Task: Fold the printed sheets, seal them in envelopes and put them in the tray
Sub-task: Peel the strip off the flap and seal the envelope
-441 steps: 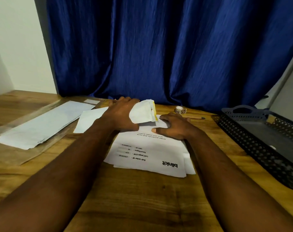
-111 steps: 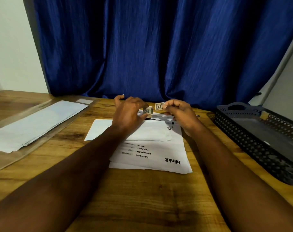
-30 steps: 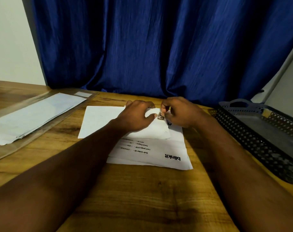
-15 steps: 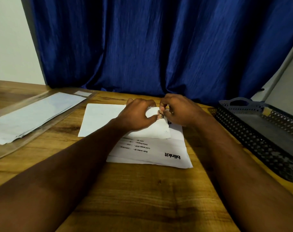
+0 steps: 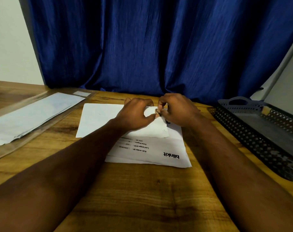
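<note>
Left hand (image 5: pixel 135 114) grips the envelope (image 5: pixel 99 119), fingers curled; right hand (image 5: pixel 177 111) pinches a small sticker (image 5: pixel 156 111).

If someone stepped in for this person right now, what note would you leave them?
Left hand holds the envelope down; right hand pinches a small sticker at its right end.
Printed sheets lie under it, spare envelopes far left, tray right.
Done: sealing begun. Left: stick the seal, tray the envelope, then the remaining sheets.
</note>
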